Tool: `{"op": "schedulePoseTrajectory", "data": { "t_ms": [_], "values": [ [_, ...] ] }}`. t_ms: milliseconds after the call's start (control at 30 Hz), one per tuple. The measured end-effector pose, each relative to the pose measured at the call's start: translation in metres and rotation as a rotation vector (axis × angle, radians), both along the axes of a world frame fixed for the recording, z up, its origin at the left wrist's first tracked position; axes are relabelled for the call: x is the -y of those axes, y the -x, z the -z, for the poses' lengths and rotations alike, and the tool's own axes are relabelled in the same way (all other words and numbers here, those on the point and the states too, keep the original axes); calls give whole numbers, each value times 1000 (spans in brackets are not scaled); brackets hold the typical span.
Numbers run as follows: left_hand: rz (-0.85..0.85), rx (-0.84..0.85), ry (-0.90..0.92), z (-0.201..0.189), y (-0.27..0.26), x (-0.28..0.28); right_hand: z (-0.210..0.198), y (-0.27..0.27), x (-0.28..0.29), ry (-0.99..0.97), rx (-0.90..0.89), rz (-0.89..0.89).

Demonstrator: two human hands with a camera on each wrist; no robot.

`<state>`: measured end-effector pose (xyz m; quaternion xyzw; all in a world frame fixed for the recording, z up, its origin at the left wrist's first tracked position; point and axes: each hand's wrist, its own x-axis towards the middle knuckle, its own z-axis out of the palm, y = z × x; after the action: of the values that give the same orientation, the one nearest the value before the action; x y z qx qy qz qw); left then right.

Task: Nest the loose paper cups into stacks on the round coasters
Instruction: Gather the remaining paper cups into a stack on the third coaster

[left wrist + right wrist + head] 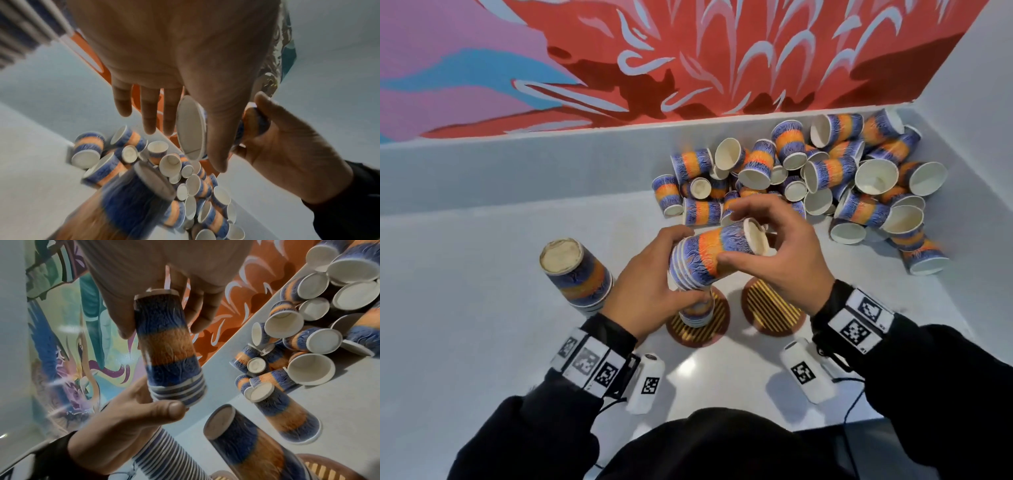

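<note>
A pale worktop (482, 274) is bounded at the back by a low ledge under a painted wall (688, 51) and at the right by a plain white wall, so that a corner is formed. That corner is filled by a heap of loose paper cups (825, 178), most lying on their sides, and the heap reaches forward almost to the hands. The left half of the worktop is taken up only by one upside-down stack (578, 274), whose base is hidden by the left forearm; whether a coaster lies under it cannot be told.

Near the front edge two round striped coasters are set side by side, close but apart. On the left coaster (717, 318) a second upside-down stack (697, 313) stands, largely covered by the left hand. The right coaster (770, 308) is seen bare where it is not hidden by the right hand.

Above the coasters a short nested bundle of cups (709, 257) is held tilted, its rims to the lower left and its base to the upper right. Its rim end is gripped by the left hand (650, 281), thumb and fingers curled round it. Its base end is gripped by the right hand (784, 253), with the thumb on the near side and the fingers arched over the top.
</note>
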<state>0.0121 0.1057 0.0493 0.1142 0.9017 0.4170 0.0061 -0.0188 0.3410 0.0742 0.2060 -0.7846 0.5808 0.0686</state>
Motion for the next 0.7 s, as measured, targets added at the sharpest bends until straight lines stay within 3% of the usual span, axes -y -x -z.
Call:
{"op": "schedulePoseTrajectory", "data": {
  "t_ms": [200,367,533,633,700],
  "values": [
    [1,126,1,39,5,-5,12,0,31,-119,-94,-7],
    [-30,191,2,58,2,3,28,2,34,-178,-5,-92],
    [-20,189,-31,51,5,8,55,27,18,-104,141,52],
    [-21,166,-82,42,8,4,93,61,9,-325,186,143],
    [-25,137,-113,35,10,0,117,80,9,-486,233,109]
  ]
}}
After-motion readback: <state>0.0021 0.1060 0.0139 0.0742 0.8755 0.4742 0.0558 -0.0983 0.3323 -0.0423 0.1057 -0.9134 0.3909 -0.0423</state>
